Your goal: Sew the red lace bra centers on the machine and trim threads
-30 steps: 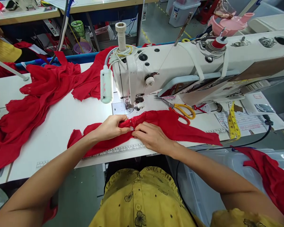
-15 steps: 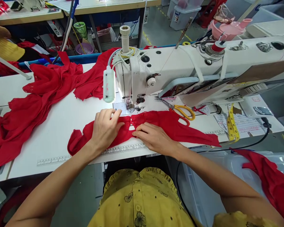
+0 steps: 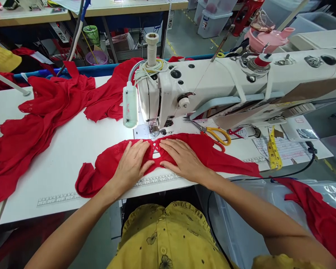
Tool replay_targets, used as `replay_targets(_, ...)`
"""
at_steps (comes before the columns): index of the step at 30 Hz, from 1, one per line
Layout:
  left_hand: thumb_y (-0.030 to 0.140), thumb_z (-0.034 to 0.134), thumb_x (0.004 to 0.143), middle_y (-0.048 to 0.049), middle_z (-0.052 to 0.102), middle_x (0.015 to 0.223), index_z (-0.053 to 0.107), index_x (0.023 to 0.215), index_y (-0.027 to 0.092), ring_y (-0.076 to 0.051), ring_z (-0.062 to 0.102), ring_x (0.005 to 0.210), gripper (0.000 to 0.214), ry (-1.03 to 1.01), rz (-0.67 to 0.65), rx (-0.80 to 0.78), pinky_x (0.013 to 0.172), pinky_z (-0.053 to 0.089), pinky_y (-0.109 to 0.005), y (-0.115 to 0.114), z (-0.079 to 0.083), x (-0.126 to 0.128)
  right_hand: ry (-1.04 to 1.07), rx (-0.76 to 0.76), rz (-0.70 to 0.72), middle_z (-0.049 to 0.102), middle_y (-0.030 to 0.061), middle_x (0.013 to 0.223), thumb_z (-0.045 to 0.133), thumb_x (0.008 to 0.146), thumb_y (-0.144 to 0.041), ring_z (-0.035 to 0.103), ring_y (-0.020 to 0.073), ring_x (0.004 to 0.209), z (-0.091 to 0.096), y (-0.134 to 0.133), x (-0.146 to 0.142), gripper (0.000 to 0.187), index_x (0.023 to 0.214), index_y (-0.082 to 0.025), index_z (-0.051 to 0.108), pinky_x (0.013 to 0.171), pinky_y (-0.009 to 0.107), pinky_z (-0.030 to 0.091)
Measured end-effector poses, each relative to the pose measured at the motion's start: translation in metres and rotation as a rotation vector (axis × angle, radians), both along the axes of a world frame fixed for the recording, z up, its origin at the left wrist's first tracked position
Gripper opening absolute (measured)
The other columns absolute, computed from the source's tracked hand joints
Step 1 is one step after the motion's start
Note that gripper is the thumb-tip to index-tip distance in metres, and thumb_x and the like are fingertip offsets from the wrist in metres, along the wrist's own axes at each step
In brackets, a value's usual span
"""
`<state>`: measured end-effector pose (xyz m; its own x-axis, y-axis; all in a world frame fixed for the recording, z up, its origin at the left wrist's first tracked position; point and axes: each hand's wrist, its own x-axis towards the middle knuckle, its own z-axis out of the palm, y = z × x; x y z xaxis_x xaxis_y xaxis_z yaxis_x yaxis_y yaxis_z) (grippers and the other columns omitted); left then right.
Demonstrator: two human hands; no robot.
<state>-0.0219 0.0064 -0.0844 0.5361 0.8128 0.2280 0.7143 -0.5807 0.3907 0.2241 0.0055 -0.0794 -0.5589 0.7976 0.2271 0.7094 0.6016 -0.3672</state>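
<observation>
A red fabric piece (image 3: 212, 153) with a lace middle lies flat on the white table (image 3: 72, 149) in front of the sewing machine (image 3: 212, 86). My left hand (image 3: 133, 164) rests flat on its left part, fingers spread. My right hand (image 3: 183, 158) lies flat on its right part, fingers stretched out. Between the two hands a small crossed lace section shows, just in front of the presser foot (image 3: 154, 129). Neither hand holds anything.
A heap of red fabric (image 3: 44, 108) covers the table's left and back. Yellow-handled scissors (image 3: 215, 133) lie right of the needle, a yellow tape measure (image 3: 274, 147) further right. A clear plastic bin (image 3: 254, 201) with more red cloth stands at my right.
Both hands went from pinching the fabric's middle to lying flat on it, and the piece has been spread out and slid closer to the presser foot.
</observation>
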Motion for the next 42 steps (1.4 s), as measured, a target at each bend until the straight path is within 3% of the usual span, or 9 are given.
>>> replay_targets(22, 0.042, 0.055, 0.099, -0.0153, 0.055, 0.144, 0.035, 0.149, 0.020, -0.031, 0.048, 0.139, 0.057, -0.037, 0.020, -0.053, 0.120, 0.032, -0.059, 0.000, 0.005, 0.000, 0.020, -0.008, 0.004, 0.053, 0.0132, 0.149, 0.056, 0.099, -0.044, 0.047, 0.0276, 0.139, 0.001, -0.002, 0.002, 0.057, 0.148, -0.019, 0.045, 0.118, 0.051, 0.037)
replay_targets(26, 0.043, 0.057, 0.098, -0.0155, 0.057, 0.141, 0.040, 0.145, 0.020, -0.033, 0.048, 0.138, 0.055, -0.015, 0.028, -0.006, 0.118, 0.032, -0.058, 0.005, 0.014, -0.001, 0.029, 0.089, -0.044, 0.061, 0.0129, 0.138, 0.054, 0.100, -0.036, 0.055, 0.0291, 0.127, 0.011, 0.006, 0.005, 0.046, 0.143, -0.021, 0.052, 0.111, 0.052, 0.041)
replay_targets(31, 0.051, 0.076, 0.082, -0.0201, 0.056, 0.136, 0.036, 0.147, 0.012, -0.037, 0.050, 0.129, 0.085, 0.110, 0.056, -0.120, 0.105, 0.042, -0.050, 0.033, 0.039, 0.001, -0.149, 0.203, -0.186, 0.060, 0.0191, 0.137, 0.053, 0.096, -0.019, 0.053, 0.0360, 0.125, 0.019, 0.035, 0.014, 0.024, 0.116, -0.013, 0.066, 0.105, 0.055, 0.041)
replay_targets(32, 0.049, 0.077, 0.081, -0.0184, 0.061, 0.128, 0.039, 0.144, 0.012, -0.036, 0.055, 0.120, 0.082, 0.158, 0.056, -0.166, 0.098, 0.045, -0.047, 0.037, 0.044, 0.003, -0.175, 0.220, -0.178, 0.061, 0.0188, 0.135, 0.054, 0.095, -0.017, 0.054, 0.0358, 0.123, 0.021, 0.037, 0.016, 0.019, 0.108, -0.013, 0.067, 0.105, 0.054, 0.041)
replay_targets(34, 0.041, 0.074, 0.084, -0.0114, 0.068, 0.103, 0.055, 0.126, 0.015, -0.033, 0.061, 0.099, 0.053, 0.270, 0.051, -0.219, 0.085, 0.045, -0.043, 0.039, 0.053, 0.008, -0.192, 0.278, -0.195, 0.069, 0.0169, 0.115, 0.052, 0.095, -0.016, 0.061, 0.0325, 0.106, 0.028, 0.033, 0.014, 0.014, 0.096, -0.015, 0.066, 0.097, 0.050, 0.046)
replay_targets(36, 0.030, 0.064, 0.090, -0.0067, 0.065, 0.082, 0.063, 0.096, 0.018, -0.028, 0.061, 0.082, 0.013, 0.334, 0.085, -0.171, 0.079, 0.041, -0.041, 0.033, 0.059, 0.013, -0.183, 0.359, -0.264, 0.069, 0.0120, 0.085, 0.047, 0.098, -0.017, 0.062, 0.0267, 0.079, 0.041, 0.015, 0.006, 0.018, 0.091, -0.017, 0.064, 0.077, 0.043, 0.049)
replay_targets(37, 0.025, 0.059, 0.091, -0.0061, 0.063, 0.077, 0.062, 0.084, 0.019, -0.026, 0.059, 0.078, 0.009, 0.318, 0.134, -0.112, 0.077, 0.039, -0.040, 0.027, 0.061, 0.015, -0.165, 0.392, -0.288, 0.065, 0.0090, 0.074, 0.046, 0.099, -0.019, 0.058, 0.0237, 0.067, 0.049, 0.002, -0.001, 0.020, 0.090, -0.018, 0.063, 0.066, 0.039, 0.046)
replay_targets(40, 0.019, 0.052, 0.090, -0.0056, 0.060, 0.078, 0.058, 0.077, 0.021, -0.024, 0.056, 0.080, 0.015, 0.029, 0.344, 0.048, 0.077, 0.039, -0.037, 0.008, 0.059, 0.016, -0.027, 0.417, -0.123, 0.063, 0.0056, 0.071, 0.051, 0.098, -0.021, 0.056, 0.0202, 0.061, 0.069, -0.039, -0.031, 0.014, 0.089, -0.019, 0.062, 0.055, 0.035, 0.040)
replay_targets(42, 0.020, 0.053, 0.087, -0.0034, 0.061, 0.084, 0.059, 0.081, 0.023, -0.022, 0.056, 0.082, 0.008, -0.304, 0.423, -0.014, 0.076, 0.042, -0.034, -0.002, 0.051, 0.012, 0.053, 0.252, 0.179, 0.068, 0.0047, 0.081, 0.051, 0.100, -0.027, 0.063, 0.0207, 0.073, 0.075, -0.056, -0.050, 0.014, 0.098, -0.020, 0.063, 0.063, 0.034, 0.048)
